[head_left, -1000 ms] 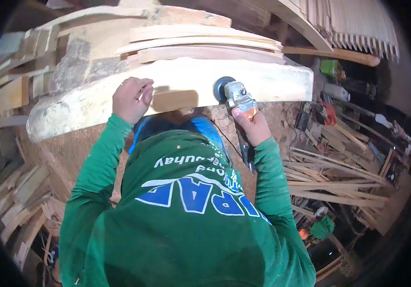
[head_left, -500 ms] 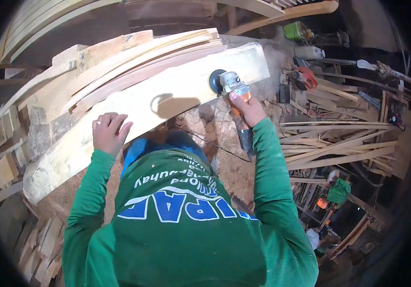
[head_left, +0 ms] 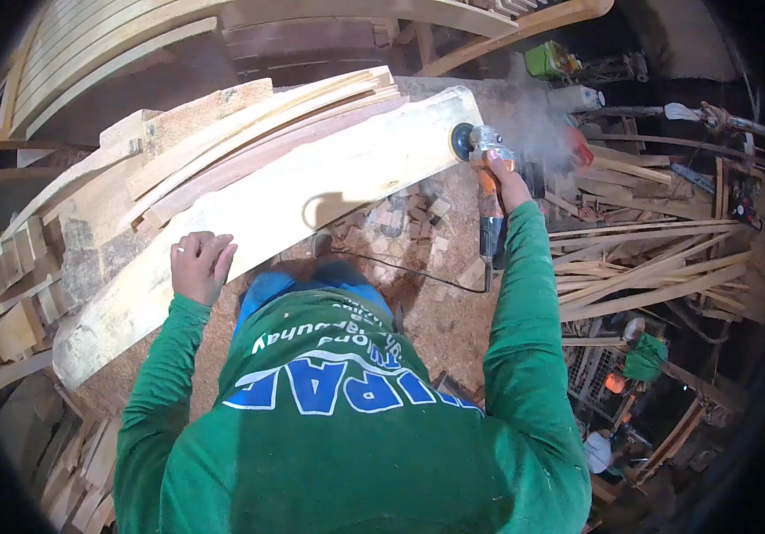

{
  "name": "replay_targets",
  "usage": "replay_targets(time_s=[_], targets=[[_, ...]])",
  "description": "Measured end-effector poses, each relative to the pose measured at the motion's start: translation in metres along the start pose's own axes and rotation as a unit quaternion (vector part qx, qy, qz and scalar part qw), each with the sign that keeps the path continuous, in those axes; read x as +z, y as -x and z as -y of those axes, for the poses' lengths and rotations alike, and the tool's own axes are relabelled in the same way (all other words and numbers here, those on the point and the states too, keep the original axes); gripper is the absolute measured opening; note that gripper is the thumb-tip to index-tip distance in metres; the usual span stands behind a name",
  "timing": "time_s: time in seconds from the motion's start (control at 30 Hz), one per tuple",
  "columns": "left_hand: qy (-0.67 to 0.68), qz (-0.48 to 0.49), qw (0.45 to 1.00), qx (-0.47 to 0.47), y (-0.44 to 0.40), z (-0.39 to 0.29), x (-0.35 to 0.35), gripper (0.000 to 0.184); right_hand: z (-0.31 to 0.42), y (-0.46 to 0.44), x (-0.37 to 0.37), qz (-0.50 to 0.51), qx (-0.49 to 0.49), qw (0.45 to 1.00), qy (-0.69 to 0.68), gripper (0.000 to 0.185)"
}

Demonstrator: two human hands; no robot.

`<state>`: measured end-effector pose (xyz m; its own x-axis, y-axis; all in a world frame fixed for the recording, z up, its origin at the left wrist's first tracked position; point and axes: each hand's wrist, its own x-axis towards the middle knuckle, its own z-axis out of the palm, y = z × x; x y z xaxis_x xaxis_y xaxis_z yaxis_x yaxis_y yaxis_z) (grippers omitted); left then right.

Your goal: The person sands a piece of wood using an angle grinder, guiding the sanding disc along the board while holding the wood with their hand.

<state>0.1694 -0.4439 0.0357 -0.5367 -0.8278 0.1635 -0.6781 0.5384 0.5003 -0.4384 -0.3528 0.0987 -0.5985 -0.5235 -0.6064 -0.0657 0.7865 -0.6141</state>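
The plank [head_left: 289, 198] seems part-worked, remainder unclear; right hand [head_left: 511, 185] grips the grinder [head_left: 490, 215], left hand [head_left: 199, 267] is empty, loosely spread

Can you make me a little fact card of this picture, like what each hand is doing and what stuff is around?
Right grip: closed around an orange and grey power tool
Tool's end: a round dark disc at the near edge of the plank, close to its right end
Left grip: on the plank's near edge, toward its left end, holding no tool
Air: pale dust right of the tool
Behind the plank: stacked wood strips
Clothes: green long-sleeved shirt, blue lettering
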Motion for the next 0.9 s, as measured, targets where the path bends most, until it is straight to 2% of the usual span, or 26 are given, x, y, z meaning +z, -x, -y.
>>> replay_targets(time_s=[0.1,0.13,0.23,0.27,0.37,0.4,0.43,0.53,0.63,0.67,0.77,0.8,0.9], targets=[[-0.005,-0.017,0.998,0.061,0.002,0.0,-0.001,0.023,-0.013,0.001,0.006,0.008,-0.04,0.999,0.014,0.098],[-0.008,-0.014,0.996,0.087,0.008,0.002,0.0,0.028,-0.017,0.004,0.017,-0.011,-0.031,0.999,0.022,0.095],[-0.012,0.035,0.995,0.096,0.037,-0.006,-0.002,0.037,-0.001,0.044,0.052,0.02,-0.037,0.998,0.036,0.089],[-0.029,0.055,0.995,0.081,0.049,-0.008,-0.007,0.041,0.005,0.056,0.068,0.052,-0.036,0.998,0.016,0.081],[-0.081,0.106,0.99,0.039,0.089,0.001,-0.022,0.053,0.024,0.1,0.119,0.071,-0.077,0.993,0.049,0.076],[-0.098,0.114,0.988,0.028,0.103,0.009,-0.025,0.056,0.025,0.109,0.131,0.075,-0.041,0.994,0.069,0.066],[-0.112,0.123,0.986,0.018,0.117,0.018,-0.028,0.059,0.033,0.126,0.148,0.088,-0.054,0.993,0.063,0.064],[-0.164,0.123,0.979,0.005,0.155,0.052,-0.045,0.058,0.05,0.171,0.203,0.121,-0.082,0.989,0.024,0.055],[-0.18,0.135,0.973,-0.059,0.178,0.077,-0.075,0.057,0.049,0.189,0.236,0.181,-0.088,0.978,0.058,0.056],[-0.187,0.163,0.961,-0.119,0.18,0.082,-0.086,0.056,0.034,0.185,0.248,0.179,-0.128,0.974,0.054,0.055],[-0.237,0.046,0.956,-0.168,0.193,0.121,-0.107,0.053,0.037,0.209,0.278,0.206,-0.138,0.967,0.057,0.055],[-0.225,0.014,0.957,-0.183,0.192,0.13,-0.113,0.053,0.036,0.21,0.282,0.219,-0.108,0.963,0.112,0.055],[-0.195,-0.067,0.955,-0.213,0.184,0.15,-0.126,0.051,0.038,0.233,0.305,0.255,-0.156,0.947,0.118,0.055]])
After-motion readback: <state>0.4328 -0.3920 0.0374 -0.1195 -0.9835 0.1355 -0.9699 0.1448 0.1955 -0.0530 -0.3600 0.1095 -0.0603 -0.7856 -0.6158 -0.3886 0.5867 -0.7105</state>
